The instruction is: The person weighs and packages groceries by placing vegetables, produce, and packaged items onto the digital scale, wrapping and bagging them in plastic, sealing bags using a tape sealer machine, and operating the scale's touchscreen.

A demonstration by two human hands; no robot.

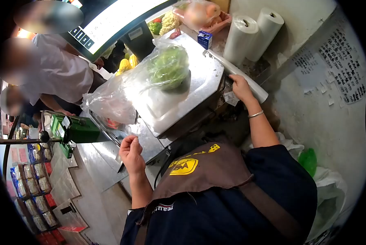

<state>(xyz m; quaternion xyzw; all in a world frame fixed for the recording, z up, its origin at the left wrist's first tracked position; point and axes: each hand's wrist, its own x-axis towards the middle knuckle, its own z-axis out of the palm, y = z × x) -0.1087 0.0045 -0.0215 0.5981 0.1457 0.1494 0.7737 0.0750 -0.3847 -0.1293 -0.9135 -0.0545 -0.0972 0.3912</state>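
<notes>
A clear plastic bag with a green leafy vegetable inside lies on the metal scale plate. Its loose end hangs over the plate's left side, above a metal tray. Close to the near left corner of the plate, my left hand is raised with its fingers curled together; whatever it may hold is too small to tell. My right hand rests at the right edge of the scale, beside a long plastic roll, its fingertips partly hidden by the edge.
Above the scale is a lit screen. Two upright plastic rolls and a small blue box stand at the back. Other people stand at the left by a green basket. Packaged goods hang lower left.
</notes>
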